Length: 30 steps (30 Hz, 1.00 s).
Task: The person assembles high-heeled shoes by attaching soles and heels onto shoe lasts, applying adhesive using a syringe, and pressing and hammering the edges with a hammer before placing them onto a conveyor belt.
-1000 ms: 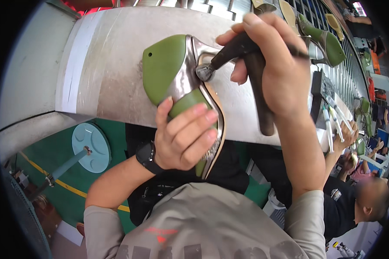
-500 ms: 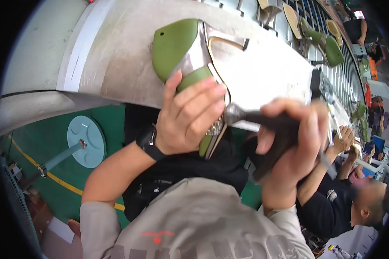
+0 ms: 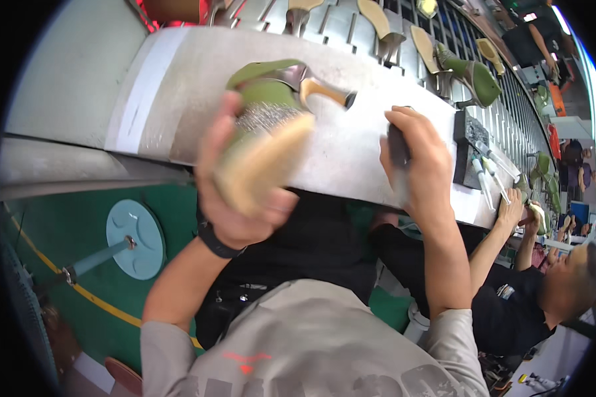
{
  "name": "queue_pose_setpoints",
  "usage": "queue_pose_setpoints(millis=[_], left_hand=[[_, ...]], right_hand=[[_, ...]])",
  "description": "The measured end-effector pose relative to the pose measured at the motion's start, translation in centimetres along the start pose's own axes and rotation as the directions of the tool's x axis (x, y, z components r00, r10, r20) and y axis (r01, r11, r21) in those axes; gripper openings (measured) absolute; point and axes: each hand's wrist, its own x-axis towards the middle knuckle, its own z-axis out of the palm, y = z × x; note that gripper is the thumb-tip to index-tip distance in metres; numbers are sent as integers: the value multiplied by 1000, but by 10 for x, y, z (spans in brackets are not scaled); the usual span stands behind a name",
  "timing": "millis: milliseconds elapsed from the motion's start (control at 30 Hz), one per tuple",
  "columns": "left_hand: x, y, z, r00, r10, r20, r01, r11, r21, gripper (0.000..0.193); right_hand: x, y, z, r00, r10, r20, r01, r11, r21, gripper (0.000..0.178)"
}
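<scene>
My left hand [image 3: 222, 198] is closed around a high-heeled shoe [image 3: 261, 122] on a green last, just over the bench's near edge. The shoe is tilted, its blurred tan sole [image 3: 265, 165] facing up toward me and its heel pointing right. A glittering silver band crosses the upper. Apart from the shoe, over the right part of the bench, my right hand [image 3: 420, 155] grips a dark tool [image 3: 398, 149], apparently a hammer. Fingers hide much of the tool and its lower part is smeared by motion.
The metal bench [image 3: 351, 152] runs beneath my hands. Beyond it, a slatted conveyor [image 3: 338, 26] carries several heeled shoes. A black block [image 3: 467, 142] with syringes [image 3: 493, 169] stands at right. A co-worker [image 3: 510, 298] sits close on the right. A blue round stool [image 3: 136, 238] lies at left.
The shoe has turned in my left hand, so its sole now faces up. My right hand has drawn the tool off the shoe and moved up over the bench.
</scene>
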Motion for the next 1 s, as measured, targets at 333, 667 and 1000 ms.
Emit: queue_pose_setpoints(millis=[333,667,1000], left_hand=[[8,-14,-66,833,-141,535,538,-22,-843,86],[12,46,-92,647,-486,587,762,413,-498,82],[-10,51,-80,630,-239,739,775,259,-577,79]], right_hand=[[-76,-60,28,837,5,547,-351,-762,544,93],[-135,-109,21,987,-141,-79,160,782,603,65],[-190,-135,7,986,-124,-110,158,902,401,61]])
